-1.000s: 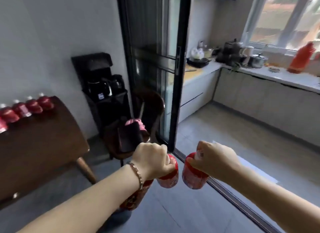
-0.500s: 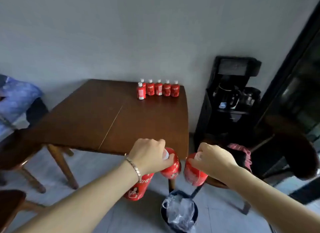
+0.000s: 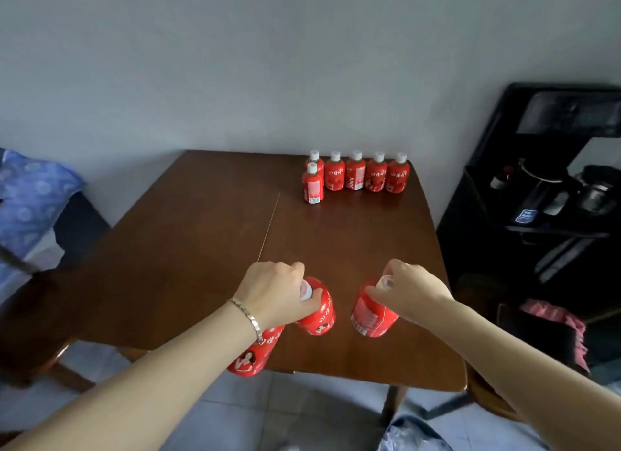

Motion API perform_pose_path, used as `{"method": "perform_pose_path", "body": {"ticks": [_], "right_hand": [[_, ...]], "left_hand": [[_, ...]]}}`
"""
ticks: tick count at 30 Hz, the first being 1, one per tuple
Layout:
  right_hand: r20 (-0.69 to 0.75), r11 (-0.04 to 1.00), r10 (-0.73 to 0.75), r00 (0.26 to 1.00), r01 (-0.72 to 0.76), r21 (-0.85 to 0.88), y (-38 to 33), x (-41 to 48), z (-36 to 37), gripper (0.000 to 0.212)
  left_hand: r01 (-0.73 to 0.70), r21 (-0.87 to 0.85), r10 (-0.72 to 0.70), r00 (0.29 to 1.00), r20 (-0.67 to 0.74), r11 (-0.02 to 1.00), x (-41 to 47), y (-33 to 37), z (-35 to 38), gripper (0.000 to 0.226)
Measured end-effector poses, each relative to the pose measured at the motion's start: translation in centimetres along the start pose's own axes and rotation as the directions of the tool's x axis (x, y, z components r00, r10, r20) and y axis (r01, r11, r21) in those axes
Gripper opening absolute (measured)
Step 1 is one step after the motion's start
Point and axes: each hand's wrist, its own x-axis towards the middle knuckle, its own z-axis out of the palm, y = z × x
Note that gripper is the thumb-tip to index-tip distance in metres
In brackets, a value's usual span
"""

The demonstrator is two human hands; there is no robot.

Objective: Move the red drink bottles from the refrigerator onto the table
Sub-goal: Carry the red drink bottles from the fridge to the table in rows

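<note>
Now, entry for the carried lot: one second ago the view faced a sliding door and a kitchen with the surface (image 3: 188, 249) off to the side; half a second ago the surface lay ahead but beyond the hands; at present both hands hang over its near part. Judgement: the carry from the refrigerator is all but done, and setting down is the step in hand. Item one, left hand (image 3: 275, 292), with a bracelet (image 3: 247, 316) at the wrist: fingers curl tight round the white cap and neck of the first bottle (image 3: 317, 313), which tilts away below the knuckles. Item two, second bottle (image 3: 257, 353): held by the same hand, slung beneath the palm and wrist, its base pointing back toward the person and reaching past the near edge; the exact hold on it is hidden. Item three, right hand (image 3: 410, 292): fingers close over the cap of the third bottle (image 3: 371, 313), which hangs just beside and below the fingertips. Whether any base touches the wood cannot be told. Item four, standing bottles (image 3: 356, 175): six, upright, five in a row and one in front, well ahead of both hands at the far corner. Judgement: the three carried ones probably belong beside that group. Sundries: a black stand (image 3: 537, 198) with kettles, outward of the right hand.
</note>
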Motion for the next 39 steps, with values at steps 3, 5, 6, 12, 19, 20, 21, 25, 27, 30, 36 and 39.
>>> {"method": "perform_pose_path", "body": {"ticks": [3, 5, 6, 12, 19, 20, 21, 25, 27, 30, 36, 39], "right_hand": [[-0.029, 0.976, 0.156, 0.987, -0.150, 0.158, -1.2, 4.8, 0.3, 0.028], [-0.033, 0.935, 0.242, 0.970, -0.224, 0.276, -1.3, 7.7, 0.6, 0.025], [-0.033, 0.914, 0.274, 0.961, -0.250, 0.319, -1.3, 9.1, 0.7, 0.025], [-0.040, 0.882, 0.337, 0.941, -0.301, 0.362, -0.5, 18.7, 1.0, 0.032], [0.017, 0.917, 0.274, 0.961, -0.267, 0.297, -1.7, 31.6, 0.1, 0.041], [0.020, 0.920, 0.266, 0.964, -0.260, 0.292, -2.3, 33.3, -0.1, 0.041], [0.023, 0.921, 0.259, 0.966, -0.254, 0.295, -2.9, 34.9, -0.2, 0.040], [0.000, 0.922, 0.230, 0.973, -0.218, 0.321, -5.3, 40.9, -0.4, 0.040], [-0.029, 0.932, 0.206, 0.978, -0.187, 0.311, -6.5, 43.3, -0.4, 0.040], [-0.033, 0.939, 0.187, 0.982, -0.169, 0.301, -7.6, 46.0, -0.1, 0.040], [0.013, 0.894, 0.155, 0.988, -0.146, 0.423, -7.0, 47.2, -0.1, 0.048], [0.141, 0.950, 0.024, 0.990, -0.066, 0.304, -5.0, 44.4, -0.6, 0.075]], "left_hand": [[-0.051, -0.001, 0.051, 0.999, 0.001, 0.999, 5.2, -3.1, 1.0, 0.050], [-0.078, 0.005, 0.077, 0.997, 0.009, 0.997, 8.4, -4.6, 1.8, 0.050], [-0.083, -0.002, 0.083, 0.996, 0.014, 0.997, 9.9, -5.1, 2.1, 0.049], [-0.050, -0.013, 0.051, 0.997, 0.059, 0.999, 18.6, -6.7, 4.3, 0.051], [-0.047, -0.020, 0.048, 0.999, 0.017, 0.999, 27.4, -8.6, 7.2, 0.056], [-0.051, -0.028, 0.051, 0.999, 0.007, 0.998, 28.5, -8.9, 7.5, 0.056], [-0.057, -0.031, 0.057, 0.998, 0.001, 0.998, 29.5, -9.2, 7.8, 0.058], [-0.086, -0.033, 0.088, 0.994, 0.064, 0.996, 33.2, -10.4, 9.1, 0.053], [-0.114, -0.028, 0.116, 0.987, 0.107, 0.993, 34.7, -10.9, 9.5, 0.054], [-0.157, -0.039, 0.161, 0.978, 0.131, 0.987, 36.2, -11.5, 10.4, 0.055], [-0.223, -0.080, 0.231, 0.967, 0.103, 0.971, 37.3, -12.7, 11.4, 0.056], [-0.244, -0.103, 0.245, 0.970, 0.000, 0.964, 37.8, -12.7, 11.9, 0.056]]}}
